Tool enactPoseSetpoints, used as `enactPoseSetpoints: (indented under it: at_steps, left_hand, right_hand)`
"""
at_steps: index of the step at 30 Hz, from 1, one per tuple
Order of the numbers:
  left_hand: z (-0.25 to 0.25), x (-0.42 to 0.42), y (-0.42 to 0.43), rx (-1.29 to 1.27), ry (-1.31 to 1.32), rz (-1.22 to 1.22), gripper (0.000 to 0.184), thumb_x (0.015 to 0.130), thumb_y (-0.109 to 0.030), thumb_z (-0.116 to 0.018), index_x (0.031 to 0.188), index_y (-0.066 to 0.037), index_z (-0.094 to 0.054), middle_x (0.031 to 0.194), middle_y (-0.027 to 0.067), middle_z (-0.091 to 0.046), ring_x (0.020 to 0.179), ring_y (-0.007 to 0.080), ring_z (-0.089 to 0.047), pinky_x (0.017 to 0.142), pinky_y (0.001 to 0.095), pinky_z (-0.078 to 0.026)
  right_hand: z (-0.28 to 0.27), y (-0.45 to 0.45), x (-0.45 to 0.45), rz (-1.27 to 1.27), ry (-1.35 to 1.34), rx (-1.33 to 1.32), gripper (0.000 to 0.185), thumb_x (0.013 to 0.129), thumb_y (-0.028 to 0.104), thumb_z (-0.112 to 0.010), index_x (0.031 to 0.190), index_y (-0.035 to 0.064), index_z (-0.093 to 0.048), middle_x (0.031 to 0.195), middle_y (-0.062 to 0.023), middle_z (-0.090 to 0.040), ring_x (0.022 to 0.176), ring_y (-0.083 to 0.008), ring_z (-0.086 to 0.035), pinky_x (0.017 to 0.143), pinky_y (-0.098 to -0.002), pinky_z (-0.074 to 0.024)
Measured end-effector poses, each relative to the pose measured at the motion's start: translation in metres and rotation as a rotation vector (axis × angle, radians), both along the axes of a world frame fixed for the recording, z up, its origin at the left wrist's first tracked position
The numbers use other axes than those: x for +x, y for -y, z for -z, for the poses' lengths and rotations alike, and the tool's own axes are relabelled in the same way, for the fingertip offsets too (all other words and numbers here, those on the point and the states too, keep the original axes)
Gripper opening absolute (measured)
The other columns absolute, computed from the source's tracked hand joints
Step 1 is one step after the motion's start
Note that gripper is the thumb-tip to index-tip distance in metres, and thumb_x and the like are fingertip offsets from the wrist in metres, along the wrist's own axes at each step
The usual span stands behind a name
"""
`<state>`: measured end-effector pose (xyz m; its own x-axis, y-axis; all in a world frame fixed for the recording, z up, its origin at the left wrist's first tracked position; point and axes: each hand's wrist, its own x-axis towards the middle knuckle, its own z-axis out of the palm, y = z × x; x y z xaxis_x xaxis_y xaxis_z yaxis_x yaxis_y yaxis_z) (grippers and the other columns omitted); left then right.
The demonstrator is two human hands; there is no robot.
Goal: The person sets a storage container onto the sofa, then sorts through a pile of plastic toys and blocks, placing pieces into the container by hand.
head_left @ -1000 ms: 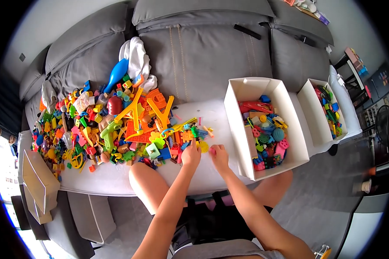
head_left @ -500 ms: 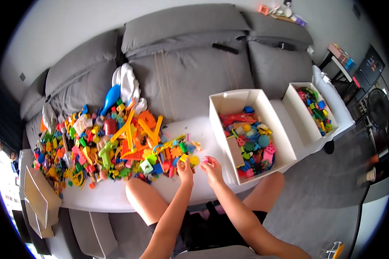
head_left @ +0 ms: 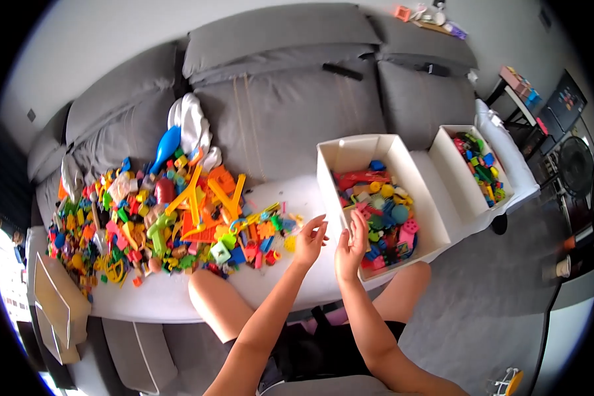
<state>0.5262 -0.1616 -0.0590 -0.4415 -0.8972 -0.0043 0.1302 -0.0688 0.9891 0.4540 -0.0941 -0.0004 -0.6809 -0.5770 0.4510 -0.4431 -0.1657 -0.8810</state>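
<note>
My left hand [head_left: 311,241] is raised over the pale sofa seat, fingers apart and slightly curled, with nothing seen in it. Close beside it on the right, my right hand [head_left: 352,248] is held up with its fingers stretched, at the left edge of a white box [head_left: 435,221]. That box holds mixed toys, among them a pink piece [head_left: 409,230] and a red toy [head_left: 362,178]. A large heap of colourful toys [head_left: 158,231] lies to the left, with yellow Y-shaped pieces [head_left: 193,201] on it. A yellow round piece [head_left: 290,244] rests by my left hand.
A second white box [head_left: 452,173] with toys stands further right. Behind the heap are a blue bowling-pin shape [head_left: 167,148] and white cloth [head_left: 190,125]. An open beige box [head_left: 63,300] is at the far left. A remote [head_left: 342,71] lies on the grey sofa back.
My hands have moved right and up, from the edge of the heap to the white box. The small pink thing in my right hand no longer shows there, and both hands have opened.
</note>
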Motion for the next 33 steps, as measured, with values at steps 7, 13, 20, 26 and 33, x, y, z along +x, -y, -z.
enactPoseSetpoints:
  at_steps: [7, 13, 20, 26, 33]
  left_hand:
    - [0.059, 0.114, -0.035, -0.295, 0.589, -0.411, 0.023, 0.076, -0.007, -0.061, 0.099, -0.008, -0.062, 0.092, 0.0076, -0.054, 0.062, 0.0167, -0.055, 0.057, 0.0262, -0.046]
    - [0.059, 0.135, -0.030, -0.529, 0.989, -0.194, 0.043, 0.075, -0.018, -0.063, 0.117, -0.020, -0.051, 0.110, 0.0078, -0.047, 0.089, 0.0270, -0.055, 0.068, 0.0371, -0.049]
    - [0.060, 0.106, -0.022, -0.372, 1.149, -0.108, 0.032, 0.076, -0.017, -0.060, 0.108, -0.020, -0.055, 0.110, 0.0090, -0.046, 0.088, 0.0306, -0.056, 0.069, 0.0400, -0.049]
    - [0.082, 0.116, -0.019, -0.429, 0.715, -0.288, 0.023, 0.072, -0.006, -0.061, 0.095, -0.011, -0.060, 0.098, 0.0126, -0.052, 0.082, 0.0301, -0.056, 0.067, 0.0384, -0.048]
    - [0.076, 0.103, -0.017, 0.506, -0.175, -0.571, 0.023, 0.086, -0.012, -0.055, 0.107, -0.007, -0.050, 0.074, -0.0002, -0.053, 0.059, 0.0060, -0.050, 0.051, 0.0201, -0.043]
  right_hand:
    - [0.090, 0.052, 0.021, -0.332, -0.252, 0.382, 0.045, 0.071, -0.004, -0.057, 0.113, 0.0087, -0.051, 0.108, -0.0116, -0.054, 0.094, -0.0266, -0.054, 0.076, -0.0339, -0.0477]
    - [0.135, 0.103, 0.024, -0.264, -0.574, 0.761, 0.050, 0.070, 0.005, -0.059, 0.117, 0.0183, -0.051, 0.116, -0.0108, -0.051, 0.098, -0.0333, -0.051, 0.078, -0.0385, -0.0470]
    - [0.148, 0.092, 0.019, -0.291, -0.492, 0.662, 0.031, 0.069, 0.009, -0.062, 0.099, 0.0111, -0.056, 0.096, -0.0110, -0.056, 0.078, -0.0289, -0.057, 0.065, -0.0376, -0.0484]
    - [0.152, 0.035, 0.028, -0.259, -0.135, 0.554, 0.018, 0.070, 0.001, -0.062, 0.084, 0.0026, -0.052, 0.074, -0.0094, -0.056, 0.061, -0.0199, -0.058, 0.052, -0.0316, -0.0466]
    - [0.117, 0.008, 0.043, -0.259, 1.241, 0.421, 0.016, 0.077, 0.008, -0.057, 0.091, 0.0028, -0.052, 0.069, -0.0023, -0.052, 0.056, -0.0095, -0.051, 0.048, -0.0222, -0.0446]
